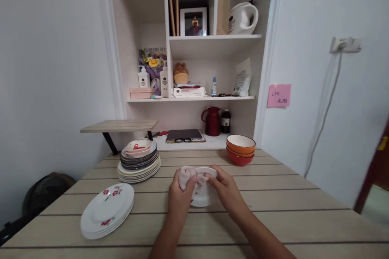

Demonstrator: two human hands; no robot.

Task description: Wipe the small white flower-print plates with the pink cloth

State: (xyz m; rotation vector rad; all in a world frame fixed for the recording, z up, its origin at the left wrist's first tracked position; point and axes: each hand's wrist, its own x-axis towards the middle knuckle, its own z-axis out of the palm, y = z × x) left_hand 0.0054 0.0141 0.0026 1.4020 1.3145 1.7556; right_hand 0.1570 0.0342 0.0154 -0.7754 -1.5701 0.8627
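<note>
The left hand's (179, 194) fingers are curled tight on a pinkish cloth (186, 177), pressing it against a small white bowl (202, 194). The right hand's (226, 190) fingers grip the bowl's rim, tilting it just above the tabletop (288, 210). Wiping goes best with the bowl held steady. Behind it, the stacked orange bowls (241, 149) look empty; left of it sit two plate stacks (139, 164).

In my grip: a soft, matt pinkish cloth (186, 177) against a glossy, smooth white ceramic bowl (203, 198); the counter (273, 214) is matt, pale grained wood planking; the stacked plates (107, 210) beside are glazed, shiny.
</note>
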